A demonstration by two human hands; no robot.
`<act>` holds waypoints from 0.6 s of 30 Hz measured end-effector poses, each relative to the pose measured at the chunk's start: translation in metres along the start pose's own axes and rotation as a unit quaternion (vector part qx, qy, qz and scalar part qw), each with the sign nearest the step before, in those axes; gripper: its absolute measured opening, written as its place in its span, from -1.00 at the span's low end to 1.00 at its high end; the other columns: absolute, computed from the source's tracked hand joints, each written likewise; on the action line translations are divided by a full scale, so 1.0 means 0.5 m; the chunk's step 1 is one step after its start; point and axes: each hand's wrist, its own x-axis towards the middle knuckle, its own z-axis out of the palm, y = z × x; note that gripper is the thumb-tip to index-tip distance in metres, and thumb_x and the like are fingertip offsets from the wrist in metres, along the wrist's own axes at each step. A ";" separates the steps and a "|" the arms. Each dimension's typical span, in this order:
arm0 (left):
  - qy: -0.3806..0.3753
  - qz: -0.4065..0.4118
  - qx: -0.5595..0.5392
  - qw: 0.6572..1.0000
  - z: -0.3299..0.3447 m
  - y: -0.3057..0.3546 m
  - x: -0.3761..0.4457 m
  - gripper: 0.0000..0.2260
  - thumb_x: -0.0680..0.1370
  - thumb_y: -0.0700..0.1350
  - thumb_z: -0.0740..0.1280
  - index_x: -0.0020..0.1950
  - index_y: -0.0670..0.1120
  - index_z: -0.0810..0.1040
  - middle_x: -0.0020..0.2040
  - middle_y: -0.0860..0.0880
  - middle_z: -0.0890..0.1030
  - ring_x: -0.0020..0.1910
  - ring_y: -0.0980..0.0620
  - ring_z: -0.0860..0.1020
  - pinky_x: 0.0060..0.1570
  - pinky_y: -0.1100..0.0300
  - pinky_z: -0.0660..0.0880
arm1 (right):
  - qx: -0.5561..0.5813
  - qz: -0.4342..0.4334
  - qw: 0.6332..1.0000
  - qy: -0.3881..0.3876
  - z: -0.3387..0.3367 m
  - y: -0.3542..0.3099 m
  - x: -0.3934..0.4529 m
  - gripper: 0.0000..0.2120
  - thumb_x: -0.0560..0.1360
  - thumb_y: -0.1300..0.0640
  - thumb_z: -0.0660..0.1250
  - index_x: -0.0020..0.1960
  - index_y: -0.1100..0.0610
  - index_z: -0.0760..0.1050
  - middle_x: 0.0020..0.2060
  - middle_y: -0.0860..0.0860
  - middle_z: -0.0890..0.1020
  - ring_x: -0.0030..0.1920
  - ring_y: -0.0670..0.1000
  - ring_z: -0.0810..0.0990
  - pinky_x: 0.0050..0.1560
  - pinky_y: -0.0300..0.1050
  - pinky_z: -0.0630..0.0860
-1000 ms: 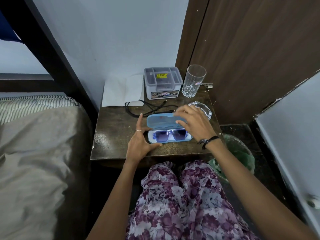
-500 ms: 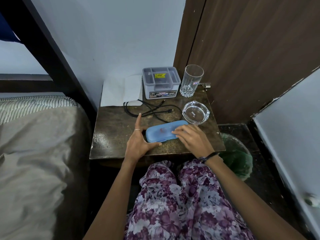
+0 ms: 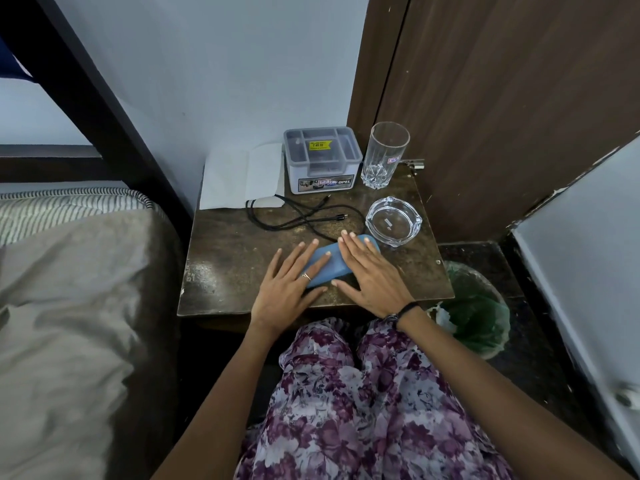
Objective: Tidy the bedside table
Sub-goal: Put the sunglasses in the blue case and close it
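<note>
Bedside table [image 3: 242,265] stands between bed and door frame, dark worn top. Along its back edge: white paper [image 3: 239,176], grey compartment organiser box [image 3: 322,161], upright drinking glass [image 3: 384,154]. Nearer the front: glass ashtray [image 3: 393,220], loose black cable [image 3: 301,216] trailing toward the blue glasses case [image 3: 327,266], which lies shut and flat near the front edge. Left hand [image 3: 287,289] and right hand [image 3: 370,275] both rest palm-down on the case, fingers spread and flat, gripping nothing. Step in hand looks like pressing the case shut. Next move likely needs curling fingers round it to lift and place it, clear of cable and ashtray.
</note>
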 end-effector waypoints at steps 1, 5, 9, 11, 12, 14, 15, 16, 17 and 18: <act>-0.003 0.000 0.005 1.000 -0.001 0.000 0.001 -0.48 0.57 0.22 0.00 0.50 0.09 0.06 0.50 -0.05 0.26 0.46 0.02 0.14 0.42 -0.05 0.06 | 0.004 0.005 1.000 0.008 0.005 -0.003 -0.003 -0.31 0.53 -0.20 0.04 0.47 0.26 0.10 0.47 0.17 0.22 0.48 0.05 0.18 0.51 -0.07 -0.05; -0.006 -0.005 -0.010 1.000 0.001 0.003 0.003 -0.49 0.57 0.20 0.02 0.50 0.11 0.04 0.50 -0.09 0.25 0.46 -0.01 0.18 0.44 -0.03 0.07 | 0.025 0.024 0.999 0.019 0.020 -0.008 -0.007 -0.28 0.52 -0.20 0.06 0.48 0.25 0.01 0.49 0.17 0.15 0.50 0.04 0.08 0.50 -0.09 -0.16; -0.033 -0.057 -0.098 0.993 -0.009 0.010 0.005 -0.53 0.57 0.20 0.00 0.47 0.14 0.14 0.41 -0.24 0.33 0.35 -0.19 0.39 0.35 -0.06 0.32 | 0.030 0.014 0.999 0.011 0.016 -0.001 -0.005 -0.32 0.53 -0.15 0.05 0.48 0.24 0.04 0.49 0.13 0.14 0.50 0.04 0.10 0.50 -0.09 -0.14; -0.044 -0.071 -0.117 0.990 -0.020 0.015 0.007 -0.53 0.55 0.19 0.07 0.45 0.15 0.16 0.34 -0.25 0.39 0.26 -0.20 0.46 0.24 -0.11 0.47 | 0.025 0.000 1.000 0.011 0.009 0.001 -0.002 -0.36 0.53 -0.10 0.07 0.48 0.23 0.06 0.49 0.14 0.18 0.49 0.06 0.16 0.50 -0.01 0.03; -0.040 -0.072 -0.122 0.989 -0.024 0.018 0.007 -0.53 0.55 0.16 0.09 0.45 0.15 0.16 0.30 -0.24 0.40 0.23 -0.19 0.47 0.15 -0.11 0.52 | 0.021 0.004 1.000 0.019 0.003 -0.003 0.000 -0.38 0.52 -0.08 0.08 0.47 0.22 0.10 0.47 0.14 0.22 0.48 0.07 0.21 0.48 0.07 0.15; -0.008 -0.102 -0.148 0.984 -0.033 0.027 -0.002 -0.54 0.54 0.12 0.14 0.44 0.15 0.17 0.25 -0.22 0.40 0.18 -0.16 0.46 0.02 -0.03 0.57 | 0.043 0.051 0.996 0.057 -0.007 -0.026 0.001 -0.41 0.50 -0.08 0.10 0.44 0.20 0.20 0.42 0.14 0.34 0.42 0.10 0.33 0.38 0.14 0.33; 0.021 -0.138 -0.170 0.976 -0.037 0.034 -0.010 -0.54 0.54 0.09 0.18 0.43 0.16 0.18 0.24 -0.21 0.38 0.18 -0.15 0.45 -0.01 0.02 0.55 | 0.080 0.094 0.989 0.087 -0.013 -0.044 0.003 -0.42 0.49 -0.10 0.12 0.42 0.18 0.25 0.38 0.14 0.40 0.37 0.11 0.40 0.34 0.11 0.39; 0.053 -0.183 -0.193 0.963 -0.040 0.044 -0.020 -0.53 0.55 0.05 0.23 0.43 0.15 0.19 0.24 -0.20 0.37 0.18 -0.14 0.43 -0.02 0.06 0.51 | 0.135 0.146 0.973 0.113 -0.017 -0.067 0.006 -0.44 0.49 -0.13 0.16 0.38 0.16 0.30 0.32 0.13 0.45 0.30 0.11 0.45 0.26 0.05 0.44; 0.082 -0.232 -0.212 0.946 -0.042 0.054 -0.031 -0.51 0.54 -0.01 0.28 0.43 0.12 0.19 0.25 -0.20 0.35 0.19 -0.15 0.42 -0.01 0.09 0.48 | 0.206 0.202 0.949 0.126 -0.022 -0.092 0.011 -0.47 0.47 -0.15 0.21 0.34 0.12 0.34 0.26 0.10 0.47 0.22 0.08 0.48 0.16 -0.01 0.48; 0.108 -0.278 -0.226 0.928 -0.043 0.063 -0.041 -0.48 0.53 -0.07 0.32 0.44 0.07 0.19 0.26 -0.20 0.35 0.20 -0.16 0.42 0.00 0.09 0.47 | 0.285 0.253 0.917 0.122 -0.030 -0.119 0.019 -0.50 0.46 -0.15 0.26 0.30 0.08 0.35 0.21 0.06 0.47 0.16 0.04 0.50 0.07 -0.05 0.49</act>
